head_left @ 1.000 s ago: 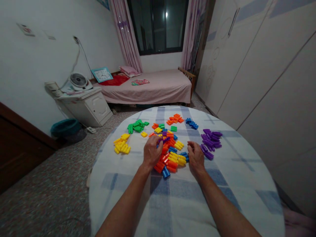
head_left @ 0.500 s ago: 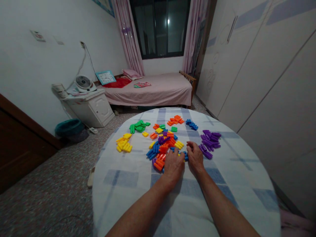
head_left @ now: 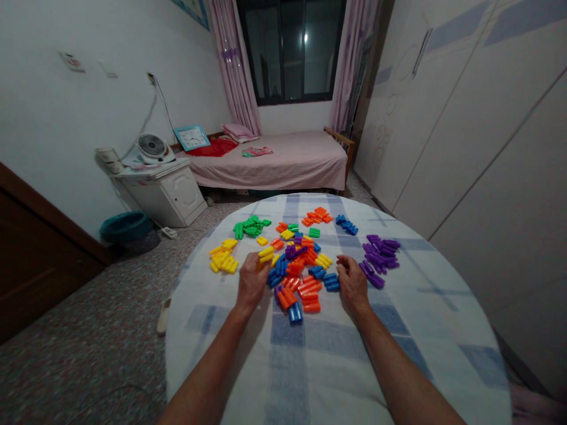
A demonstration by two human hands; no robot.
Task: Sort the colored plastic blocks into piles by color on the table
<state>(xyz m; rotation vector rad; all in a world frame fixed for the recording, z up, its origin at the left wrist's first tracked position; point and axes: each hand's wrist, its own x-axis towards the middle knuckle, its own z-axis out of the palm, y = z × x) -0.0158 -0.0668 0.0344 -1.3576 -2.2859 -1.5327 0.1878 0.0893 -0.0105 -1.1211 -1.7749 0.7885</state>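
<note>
My left hand (head_left: 251, 284) is closed on a yellow plastic block (head_left: 266, 254) made of joined tubes, held at the left edge of a mixed pile. Several orange blocks (head_left: 310, 287) and blue blocks (head_left: 280, 268) lie in that pile, with some purple and yellow ones among them. To its right my right hand (head_left: 352, 282) rests with curled fingers beside a blue block (head_left: 331, 283); whether it holds anything I cannot make out. Yellow blocks (head_left: 224, 257) form a group left of my left hand. A purple group (head_left: 380, 254) lies right of my right hand.
On the round table with its checked cloth (head_left: 345, 378), green blocks (head_left: 251, 226), an orange group (head_left: 317, 216) and a dark blue group (head_left: 346, 224) sit toward the far side. Beyond stand a bed (head_left: 283, 162), a white cabinet (head_left: 177, 195) and a wardrobe (head_left: 465, 147).
My left hand has moved left from the front of the pile, now with a yellow block in its fingers, uncovering orange and blue blocks. My right hand has hardly moved.
</note>
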